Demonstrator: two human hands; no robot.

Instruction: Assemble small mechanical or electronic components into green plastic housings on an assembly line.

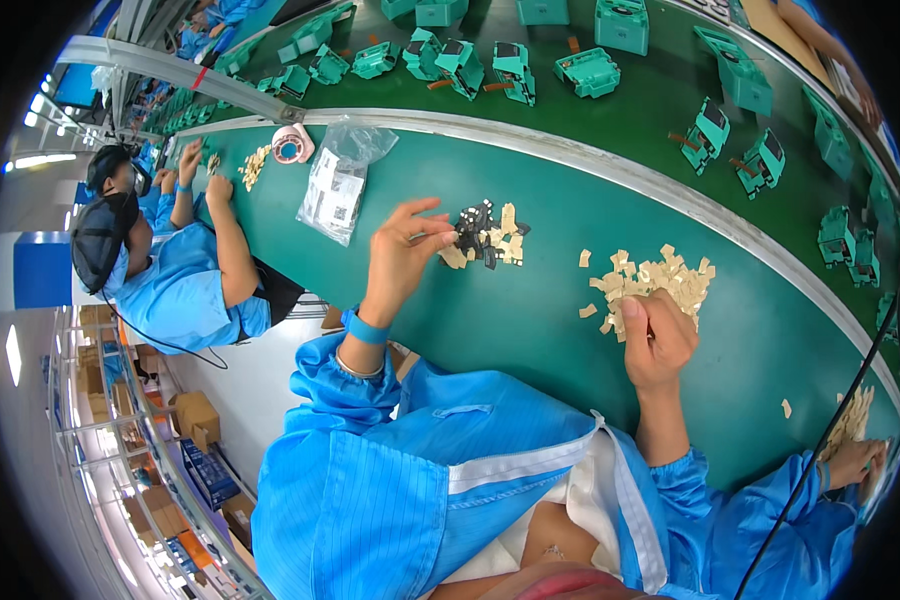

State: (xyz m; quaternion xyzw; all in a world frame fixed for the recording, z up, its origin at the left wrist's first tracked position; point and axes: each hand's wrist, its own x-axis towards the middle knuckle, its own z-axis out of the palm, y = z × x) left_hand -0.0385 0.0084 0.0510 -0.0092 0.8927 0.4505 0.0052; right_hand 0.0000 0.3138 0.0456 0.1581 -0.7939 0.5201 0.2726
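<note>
Left hand (pixel 402 252) pinching a beige tab from mixed black-and-beige pile (pixel 485 238), mid-worktop (pixel 530 330) | right hand (pixel 656 340) closed on a tab at beige pile (pixel 655 282) | best: lift singly, keep piles apart.

Factory assembly line — green conveyor (pixel 570 100), teal housings (pixel 590 72), smocked workers (pixel 185 285).

Bare green bench (pixel 530 300): open lane between the black-and-tan parts pile (pixel 487 238) and the tan chip heap (pixel 660 282). Left hand (pixel 402 255) blocks the pile's near side; right hand (pixel 658 340) the heap's. Far left: plastic bag (pixel 336 185), tape roll (pixel 290 148). Far: raised conveyor rail (pixel 570 150).
</note>
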